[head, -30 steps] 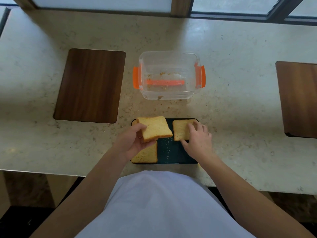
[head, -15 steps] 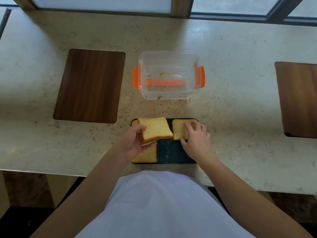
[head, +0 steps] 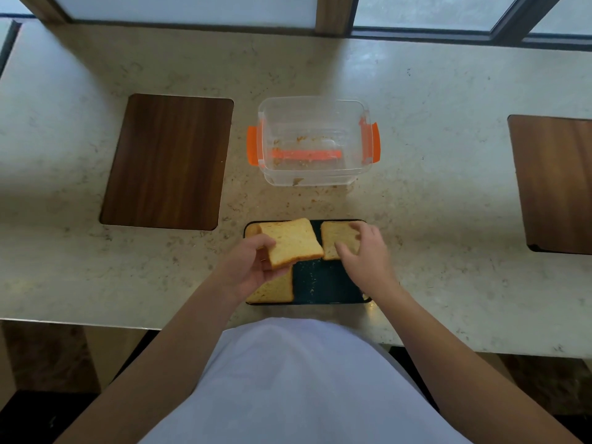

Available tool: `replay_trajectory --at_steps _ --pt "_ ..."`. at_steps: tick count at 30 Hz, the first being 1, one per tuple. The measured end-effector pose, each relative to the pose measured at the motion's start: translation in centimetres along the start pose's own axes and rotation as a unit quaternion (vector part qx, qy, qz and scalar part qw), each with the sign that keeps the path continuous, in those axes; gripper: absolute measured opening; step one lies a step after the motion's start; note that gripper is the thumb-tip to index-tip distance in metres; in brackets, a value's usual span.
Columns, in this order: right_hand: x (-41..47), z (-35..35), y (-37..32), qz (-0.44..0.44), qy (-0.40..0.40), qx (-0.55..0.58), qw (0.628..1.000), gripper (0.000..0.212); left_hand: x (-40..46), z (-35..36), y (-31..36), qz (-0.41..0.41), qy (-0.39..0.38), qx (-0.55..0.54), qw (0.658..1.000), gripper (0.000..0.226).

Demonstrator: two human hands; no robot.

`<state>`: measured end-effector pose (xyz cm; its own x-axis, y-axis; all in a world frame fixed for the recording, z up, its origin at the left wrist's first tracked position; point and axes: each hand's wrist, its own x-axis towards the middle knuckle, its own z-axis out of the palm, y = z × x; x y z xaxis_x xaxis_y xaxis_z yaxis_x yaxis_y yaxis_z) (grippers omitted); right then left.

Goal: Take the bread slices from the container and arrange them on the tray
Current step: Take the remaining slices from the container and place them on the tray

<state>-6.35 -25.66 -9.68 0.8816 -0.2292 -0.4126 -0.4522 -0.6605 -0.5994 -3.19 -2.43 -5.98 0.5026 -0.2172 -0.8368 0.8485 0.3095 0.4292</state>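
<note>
Dark tray [head: 323, 283] sits at the near edge of the counter [head: 432, 219]; everything below is placed relative to it.

Left hand [head: 248, 270] hovers over the tray's left side, thumb on top and fingers underneath, clamped on a bread slice [head: 293, 243] held tilted above the tray. That held slice partly covers two others: a slice in the tray's far-left corner [head: 251, 229], only a sliver showing, and a slice in the near-left corner [head: 272, 290], lying flat and partly under the left hand.

Right hand [head: 365, 254] is over the tray's right side, fingers spread and loosely curled, fingertips resting on a fourth slice [head: 336, 235] that lies flat in the far-right corner. Not closed around it, only touching from above. The tray's near-right part is bare apart from crumbs.

Clear plastic container [head: 315, 139] with orange side clips stands just beyond the tray, apart from it, lid off. Only crumbs inside, plus an orange strip seen through the bottom. More crumbs on the counter between container and tray.

Wooden board [head: 168, 161] lies beyond and left of the tray, well apart. A second wooden board [head: 555, 184] is far right, cut off by the frame edge. Window frames run along the counter's far side.

No readable labels or writing anywhere.
</note>
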Motion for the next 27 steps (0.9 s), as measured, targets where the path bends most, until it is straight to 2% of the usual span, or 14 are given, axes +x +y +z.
replay_trajectory --at_steps 1,3,5,8,10,13,16,18,22,25,27 --pt "-0.2 -0.3 -0.2 0.038 -0.039 0.095 0.994 0.049 0.0 0.0 -0.1 0.001 -0.003 0.012 1.0 0.034" --pt "-0.7 -0.9 -0.4 0.102 -0.135 0.254 0.952 0.045 0.2 0.1 -0.5 0.0 -0.008 0.039 0.999 0.039" --pt "-1.2 -1.1 -0.1 0.099 -0.179 0.303 0.931 0.036 0.3 0.4 -0.8 0.001 -0.014 0.071 0.997 0.04" --pt "-2.1 -0.8 0.7 0.098 -0.161 0.342 0.92 0.024 0.5 0.5 -1.2 0.001 -0.019 0.105 0.994 0.041" --pt "-2.6 -0.7 1.3 0.111 -0.152 0.353 0.917 0.022 0.5 0.6 -1.5 0.002 -0.011 0.158 0.987 0.04" --pt "-3.5 -0.7 2.3 0.129 -0.161 0.342 0.917 0.022 0.7 0.8 -2.4 0.035 0.034 0.314 0.948 0.044" --pt "-4.5 -0.4 3.1 0.14 -0.158 0.306 0.929 0.022 1.1 1.0 -3.8 0.07 0.091 0.381 0.917 0.076" --pt "-5.1 -0.3 3.8 0.151 -0.148 0.281 0.936 0.021 1.4 1.5 -4.8 0.09 0.102 0.427 0.894 0.087" --pt "-6.0 -0.3 5.3 0.176 -0.12 0.24 0.947 0.016 2.4 3.0 -6.6 0.084 0.075 0.505 0.856 0.067" --pt "-6.4 -0.8 6.4 0.2 -0.098 0.254 0.941 0.015 3.0 4.5 -7.0 0.063 0.052 0.536 0.84 0.048" --pt "-6.5 -1.2 6.9 0.211 -0.084 0.266 0.937 0.016 3.1 5.4 -7.1 0.057 0.042 0.531 0.844 0.044"
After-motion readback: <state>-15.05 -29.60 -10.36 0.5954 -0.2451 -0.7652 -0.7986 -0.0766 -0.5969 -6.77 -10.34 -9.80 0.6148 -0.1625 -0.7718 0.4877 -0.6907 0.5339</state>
